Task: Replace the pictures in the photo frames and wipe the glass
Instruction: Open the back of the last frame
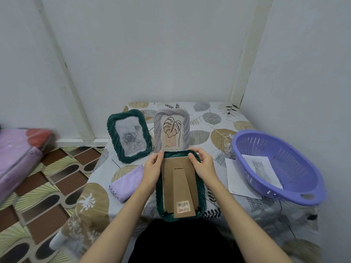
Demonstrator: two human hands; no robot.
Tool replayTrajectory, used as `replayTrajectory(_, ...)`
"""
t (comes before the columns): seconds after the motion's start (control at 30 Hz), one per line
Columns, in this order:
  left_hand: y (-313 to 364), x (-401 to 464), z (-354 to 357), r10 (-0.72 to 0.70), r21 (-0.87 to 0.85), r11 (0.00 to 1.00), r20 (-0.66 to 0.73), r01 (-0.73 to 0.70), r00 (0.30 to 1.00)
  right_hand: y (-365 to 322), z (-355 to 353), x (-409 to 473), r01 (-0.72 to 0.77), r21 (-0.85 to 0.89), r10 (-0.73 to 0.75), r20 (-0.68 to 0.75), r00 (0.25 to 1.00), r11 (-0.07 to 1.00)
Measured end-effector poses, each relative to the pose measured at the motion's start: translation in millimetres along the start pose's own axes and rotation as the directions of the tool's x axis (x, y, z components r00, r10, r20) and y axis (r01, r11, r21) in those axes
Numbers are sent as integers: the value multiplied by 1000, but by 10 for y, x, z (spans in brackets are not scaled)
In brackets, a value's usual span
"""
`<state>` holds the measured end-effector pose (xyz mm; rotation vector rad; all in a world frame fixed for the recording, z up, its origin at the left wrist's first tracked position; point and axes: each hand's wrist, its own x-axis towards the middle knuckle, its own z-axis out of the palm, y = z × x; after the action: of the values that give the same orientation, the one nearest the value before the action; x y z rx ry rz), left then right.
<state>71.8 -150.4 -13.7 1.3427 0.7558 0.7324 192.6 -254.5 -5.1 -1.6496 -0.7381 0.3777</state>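
Both hands, left hand (152, 168) and right hand (203, 165), are pinching the face-down green frame's (161, 194) twelve-o'clock edge, risking the glass slipping out as the backing board (178, 185) loosens.

Dark green frame (161, 196), lilac cloth (129, 182) — periwinkle basket (307, 179)

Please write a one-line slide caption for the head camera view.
Both hands, left hand and right hand, hold the far end of a face-down green frame on the table.

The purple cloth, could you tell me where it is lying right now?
In the head view, the purple cloth lies on the table, left of the face-down green frame and below the standing green frame.
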Motion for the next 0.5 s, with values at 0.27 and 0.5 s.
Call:
replayTrajectory(0.27,-30,30,60,37,-14,999,-59,-37,998,22,-3,31,-42,63,42,2,999,997)
replayTrajectory(0.5,-80,21,-57,-251,-16,967,132,255,959,74,-52,135,-116,103,121,-52,991,988)
